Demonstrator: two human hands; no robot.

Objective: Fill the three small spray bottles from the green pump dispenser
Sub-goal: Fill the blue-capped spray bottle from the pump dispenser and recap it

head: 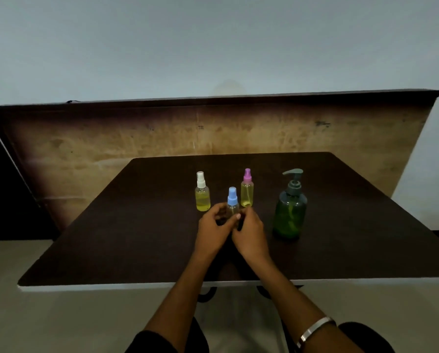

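Observation:
Three small spray bottles stand on the dark table point(111, 225). The white-capped bottle point(202, 192) and the pink-capped bottle point(246, 188) hold yellow liquid. In front of them, the blue-capped bottle point(232, 201) looks clear, with its cap on. My left hand point(214, 231) and my right hand point(250, 234) both wrap its lower body, hiding it. The green pump dispenser point(289, 210) stands upright to the right of my hands, untouched, its grey pump nozzle pointing left.
A worn brown board point(111, 149) leans against the wall behind the table. The table's white front edge point(98, 286) runs close to my lap. A metal bangle point(315, 329) circles my right wrist.

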